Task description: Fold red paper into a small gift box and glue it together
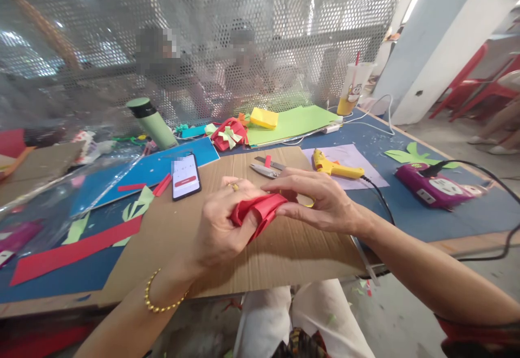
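Observation:
Folded red paper (264, 209) is gripped in my left hand (225, 220), its thumb pressed on the near side, above a brown cardboard sheet (300, 260). My right hand (317, 201) pinches the right edge of the same red paper between thumb and fingers. Just beyond the hands lie scissors (265, 170), with a small red scrap beside them; part of their yellow handle shows under my right hand. To the right, a yellow glue gun (335, 167) rests on a lilac sheet (368, 171). A phone (186, 178) lies left of my left hand.
A green bottle (152, 125) and blue board (162, 166) are at the left. Green sheets (300, 122) and a plastic cup (352, 90) stand behind. A purple power strip (434, 187) with a black cable is at the right. Red strips (81, 249) lie front left.

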### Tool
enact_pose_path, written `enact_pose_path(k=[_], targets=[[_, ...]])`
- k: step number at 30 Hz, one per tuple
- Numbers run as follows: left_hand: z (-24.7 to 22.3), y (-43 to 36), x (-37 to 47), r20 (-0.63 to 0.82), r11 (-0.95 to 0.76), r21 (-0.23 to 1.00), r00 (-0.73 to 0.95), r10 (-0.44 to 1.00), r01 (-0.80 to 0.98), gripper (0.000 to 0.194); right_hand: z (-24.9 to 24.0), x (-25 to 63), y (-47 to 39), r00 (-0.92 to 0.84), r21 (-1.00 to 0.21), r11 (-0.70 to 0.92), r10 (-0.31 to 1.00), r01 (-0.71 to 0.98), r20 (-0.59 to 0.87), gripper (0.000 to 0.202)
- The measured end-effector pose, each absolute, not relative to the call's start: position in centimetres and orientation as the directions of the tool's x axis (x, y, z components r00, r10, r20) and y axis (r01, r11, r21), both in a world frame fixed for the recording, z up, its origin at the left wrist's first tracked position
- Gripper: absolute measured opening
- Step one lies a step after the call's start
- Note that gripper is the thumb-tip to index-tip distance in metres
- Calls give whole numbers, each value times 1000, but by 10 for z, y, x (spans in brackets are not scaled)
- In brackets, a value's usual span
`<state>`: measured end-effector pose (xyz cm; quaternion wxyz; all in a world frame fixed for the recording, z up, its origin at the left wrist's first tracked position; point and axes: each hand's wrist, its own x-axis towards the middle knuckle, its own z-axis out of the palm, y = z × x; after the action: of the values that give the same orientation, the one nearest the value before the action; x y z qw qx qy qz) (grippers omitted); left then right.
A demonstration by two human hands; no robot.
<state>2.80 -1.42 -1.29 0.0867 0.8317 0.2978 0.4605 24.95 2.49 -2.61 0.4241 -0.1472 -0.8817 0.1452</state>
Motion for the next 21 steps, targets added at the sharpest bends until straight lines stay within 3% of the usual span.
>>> enact_pose_path(k=[5, 9, 13, 21], targets=[[-12, -14, 28, 606, -662, 611, 281, 744, 434, 16, -26, 251, 23, -551, -353, 925, 371, 143, 747, 46], [-10, -12, 27, 465, -497, 752, 186, 866, 433, 15, -29, 251, 23, -544, -193, 956, 284, 220, 789, 52], [-7, -8, 25, 434, -460, 797, 158, 887, 392, 17, -34, 247, 24, -593, -103, 966, 229, 239, 772, 52], [-9, -8, 25, 354, -388, 853, 159, 921, 350, 22, -33, 246, 23, -561, -93, 962, 227, 257, 796, 50]])
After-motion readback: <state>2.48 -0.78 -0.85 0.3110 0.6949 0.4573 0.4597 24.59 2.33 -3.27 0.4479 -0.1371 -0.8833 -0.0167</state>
